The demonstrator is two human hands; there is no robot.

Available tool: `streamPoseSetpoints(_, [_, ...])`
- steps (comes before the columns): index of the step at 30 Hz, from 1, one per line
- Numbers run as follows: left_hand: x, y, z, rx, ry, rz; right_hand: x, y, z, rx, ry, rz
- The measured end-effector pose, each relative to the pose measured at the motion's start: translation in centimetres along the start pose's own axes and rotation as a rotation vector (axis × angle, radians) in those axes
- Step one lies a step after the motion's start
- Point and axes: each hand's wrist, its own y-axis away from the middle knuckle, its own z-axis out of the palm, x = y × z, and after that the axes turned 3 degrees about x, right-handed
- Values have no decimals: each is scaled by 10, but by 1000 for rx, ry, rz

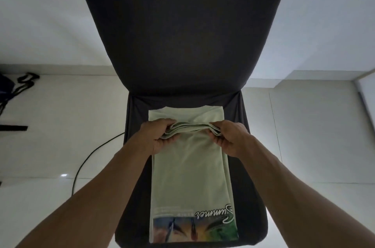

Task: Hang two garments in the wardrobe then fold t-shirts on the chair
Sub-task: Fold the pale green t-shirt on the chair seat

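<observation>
**Both hands gather a fold across a pale green t-shirt on a dark chair**

White glossy floor tiles [50,146] and a plain white wall [40,14] surround a dark grey fabric-covered chair [182,44], whose tall backrest fills the upper middle of the view and whose seat runs down toward the bottom edge.

On the seat lies a pale green t-shirt [188,176], already narrowed into a long strip that runs from the backrest end to the near edge of the seat. Its near end shows a colourful printed picture with the white script word "Summer", seen upside down. The collar end lies flat close to the backrest.

The left hand [160,138] and the right hand [231,138] each pinch a bunched ridge of the green cloth, one at the strip's left edge, the other at its right edge. Fingers curl over the top of the ridge and thumbs sit underneath on the near side, so the cloth stands raised in several layers between them. Both bare forearms reach in from the lower corners.

On the floor to the left, a thin black cable [89,158] curves toward the chair, and black straps [26,81] lie near the wall at the far left edge.
</observation>
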Motion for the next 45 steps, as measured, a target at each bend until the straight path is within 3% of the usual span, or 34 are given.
streamPoseSetpoints(3, [5,-4,-5,-144,-79,8,0,-14,-4,-108,14,20])
streamPoseSetpoints(5, [4,-7,-14,-190,-302,47,3,-17,-10,-191,113,21])
streamPoseSetpoints(7, [0,-12,-21,-113,-546,127,9,-18,-14,-192,292,-35])
streamPoseSetpoints(9, [-4,-18,-21,21,-634,272,14,-21,-13,-64,527,-173])
streamPoseSetpoints(11, [-3,-23,-19,139,-655,410,13,-25,-9,65,674,-310])
streamPoseSetpoints(14, [3,-30,-20,230,-673,513,2,-28,-2,145,705,-418])
streamPoseSetpoints(24, [-7,-63,-15,341,-655,542,10,-51,10,322,811,-467])
streamPoseSetpoints(28, [-19,-48,-20,388,-643,665,19,-35,7,312,841,-506])
streamPoseSetpoints(30, [-32,-36,-26,336,-537,663,28,-24,0,299,840,-519])
streamPoseSetpoints(34, [-62,-17,-41,339,-559,675,53,-3,-22,292,804,-473])
streamPoseSetpoints(45, [-172,31,-80,390,-693,527,132,47,-89,199,754,-308])
